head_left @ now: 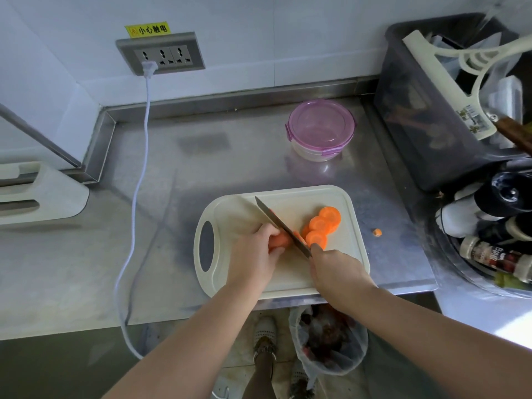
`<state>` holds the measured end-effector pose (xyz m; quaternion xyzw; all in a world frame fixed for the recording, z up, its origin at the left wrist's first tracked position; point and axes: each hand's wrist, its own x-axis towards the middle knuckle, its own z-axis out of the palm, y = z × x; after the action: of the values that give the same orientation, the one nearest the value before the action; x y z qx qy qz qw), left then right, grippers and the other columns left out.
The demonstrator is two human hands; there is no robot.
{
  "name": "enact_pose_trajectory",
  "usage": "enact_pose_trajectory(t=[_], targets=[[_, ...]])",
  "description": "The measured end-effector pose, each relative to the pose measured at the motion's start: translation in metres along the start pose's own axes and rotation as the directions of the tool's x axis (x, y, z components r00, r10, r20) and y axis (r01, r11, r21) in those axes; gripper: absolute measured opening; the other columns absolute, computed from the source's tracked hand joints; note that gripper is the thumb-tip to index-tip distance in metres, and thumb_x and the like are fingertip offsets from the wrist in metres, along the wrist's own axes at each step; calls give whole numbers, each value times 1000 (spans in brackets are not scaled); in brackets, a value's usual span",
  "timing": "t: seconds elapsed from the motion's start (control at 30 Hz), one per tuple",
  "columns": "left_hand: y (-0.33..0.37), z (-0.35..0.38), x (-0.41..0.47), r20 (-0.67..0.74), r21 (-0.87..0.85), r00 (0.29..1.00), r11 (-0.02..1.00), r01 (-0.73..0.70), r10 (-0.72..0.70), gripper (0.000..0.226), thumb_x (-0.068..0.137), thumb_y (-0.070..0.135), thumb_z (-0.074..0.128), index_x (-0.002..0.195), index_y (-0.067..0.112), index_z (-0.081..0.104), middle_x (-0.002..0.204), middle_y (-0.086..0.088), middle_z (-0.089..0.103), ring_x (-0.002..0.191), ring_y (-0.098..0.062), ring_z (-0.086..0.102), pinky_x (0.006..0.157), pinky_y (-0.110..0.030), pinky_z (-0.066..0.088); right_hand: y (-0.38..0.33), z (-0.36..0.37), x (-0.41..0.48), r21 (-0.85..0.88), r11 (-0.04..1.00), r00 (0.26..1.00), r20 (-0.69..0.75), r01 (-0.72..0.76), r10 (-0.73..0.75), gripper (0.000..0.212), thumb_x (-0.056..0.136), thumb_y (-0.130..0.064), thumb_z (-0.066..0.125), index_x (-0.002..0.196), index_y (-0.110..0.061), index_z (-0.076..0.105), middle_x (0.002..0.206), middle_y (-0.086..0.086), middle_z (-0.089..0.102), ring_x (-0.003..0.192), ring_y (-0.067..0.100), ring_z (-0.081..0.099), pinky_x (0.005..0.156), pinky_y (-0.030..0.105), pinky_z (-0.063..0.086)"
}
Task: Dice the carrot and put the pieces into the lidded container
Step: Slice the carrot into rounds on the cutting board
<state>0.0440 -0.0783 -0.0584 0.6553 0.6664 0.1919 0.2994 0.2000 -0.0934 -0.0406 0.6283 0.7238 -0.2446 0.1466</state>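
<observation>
A cream cutting board (339, 263) lies near the counter's front edge. My left hand (256, 254) grips the uncut part of the carrot (278, 240) on the board. My right hand (335, 272) holds a knife (280, 224) whose blade lies across the carrot, tip pointing away to the left. Three round carrot slices (321, 226) lie just right of the blade. A small carrot bit (377, 232) sits on the steel counter right of the board. The round container with a purple lid (321, 125) stands closed behind the board.
A white cable (135, 214) runs from the wall socket (161, 54) down over the counter's left part. A dark bin of utensils (426, 110) and a basket of bottles (489, 254) crowd the right side. A lined waste bin (328, 341) stands on the floor below.
</observation>
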Motion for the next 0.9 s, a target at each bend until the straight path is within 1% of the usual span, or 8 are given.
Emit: enact_pose_trajectory(t=[0.07,0.17,0.27,0.33,0.47,0.53,0.63,0.9], targets=[[-1,0,1,1,12,1000,1000,-6,6,23,84,18,69,106,19,63,102,4,68,93,-14,62,74,-20,41,1,1,2,32,999,1000,-2,-21,21,24,101,-15,32,124,-11,39,88,9,57,72,29,48,56,32,33],[-2,-2,2,23,18,1000,1000,0,-1,25,86,20,67,111,20,62,106,3,67,97,-16,61,80,-25,45,7,-4,5,146,988,999,4,-45,45,24,103,-25,28,116,-11,43,95,14,62,80,33,57,63,34,38],[-4,-4,0,39,19,999,1000,-15,14,26,87,21,66,112,20,62,107,4,66,98,-16,61,82,-27,47,12,-13,4,333,943,1000,9,-16,14,24,102,-25,30,84,-16,42,81,11,58,65,26,54,62,36,44],[-5,-4,-1,29,26,999,1000,-16,15,27,87,21,66,114,20,62,109,5,65,98,-15,62,82,-26,47,13,-17,-2,351,937,999,-34,-7,21,28,102,-25,30,75,-20,35,69,4,48,57,20,44,51,33,36],[-4,-4,-3,4,-2,1000,1000,13,-13,24,86,24,67,110,20,63,107,6,66,97,-14,62,80,-21,45,8,-26,-20,242,969,991,-131,49,-17,18,103,-27,29,87,-19,31,62,0,40,50,16,35,44,29,21],[-3,-4,-2,1,-10,1000,1000,23,-23,22,86,27,68,107,21,64,104,6,67,94,-13,63,79,-21,45,6,-28,-25,156,986,991,-128,63,-44,15,103,-28,27,91,-19,29,63,-1,39,49,15,34,44,29,21],[-3,-3,-2,-3,5,999,999,33,-33,22,85,28,69,106,22,65,105,6,67,93,-14,63,81,-26,48,5,-25,-27,67,996,990,-128,66,-58,17,103,-28,26,101,-17,38,63,-2,39,48,15,35,44,29,23],[-3,-2,0,-6,28,999,999,39,-39,22,85,24,68,107,21,64,105,5,67,93,-16,63,81,-27,48,6,-18,-24,20,998,992,-109,68,-65,19,103,-24,28,111,-14,42,65,-1,43,49,17,39,43,28,28]])
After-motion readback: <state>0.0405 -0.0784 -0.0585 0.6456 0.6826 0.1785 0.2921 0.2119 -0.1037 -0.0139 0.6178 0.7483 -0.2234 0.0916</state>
